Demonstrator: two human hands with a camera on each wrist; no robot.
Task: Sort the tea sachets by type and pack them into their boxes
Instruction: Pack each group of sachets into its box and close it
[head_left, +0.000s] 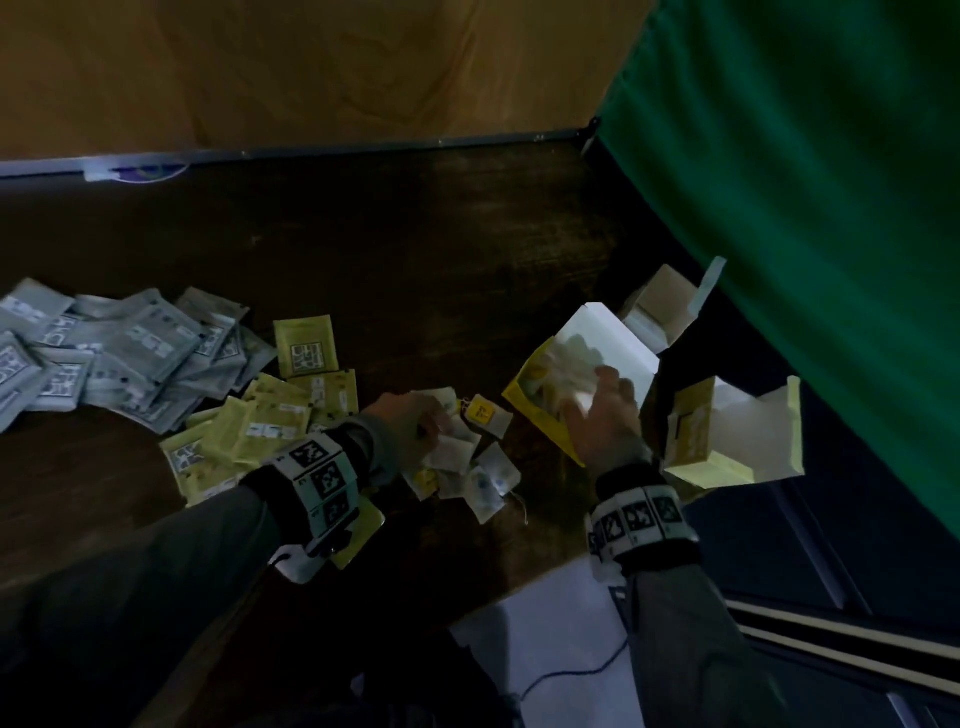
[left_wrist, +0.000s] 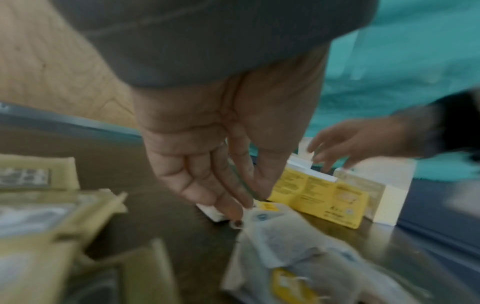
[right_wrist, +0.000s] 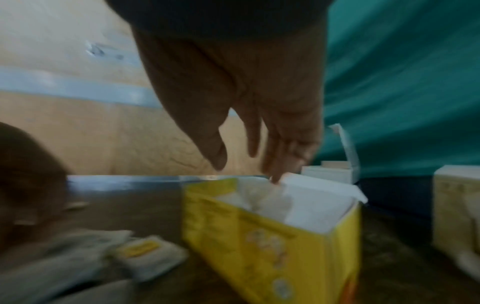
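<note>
An open yellow box (head_left: 535, 410) (right_wrist: 259, 246) stands tilted at the right of the dark table, with white tea bags inside it. My right hand (head_left: 608, 395) (right_wrist: 246, 170) hovers over its mouth with fingers spread and relaxed; one fingertip touches the white inner flap. To its left lies a small heap of loose white tea bags (head_left: 488, 467) (left_wrist: 285, 246) with yellow tags. My left hand (head_left: 431, 426) (left_wrist: 246, 203) reaches down into that heap, its thumb and fingertips meeting on the top of one bag. The wrist views are blurred.
Grey sachets (head_left: 119, 353) are piled at the far left, and yellow-green sachets (head_left: 270, 421) lie beside them. A pale yellow open box (head_left: 696, 431) and a white open box (head_left: 660, 306) stand right of the yellow one. A green cloth (head_left: 805, 208) hangs at the right.
</note>
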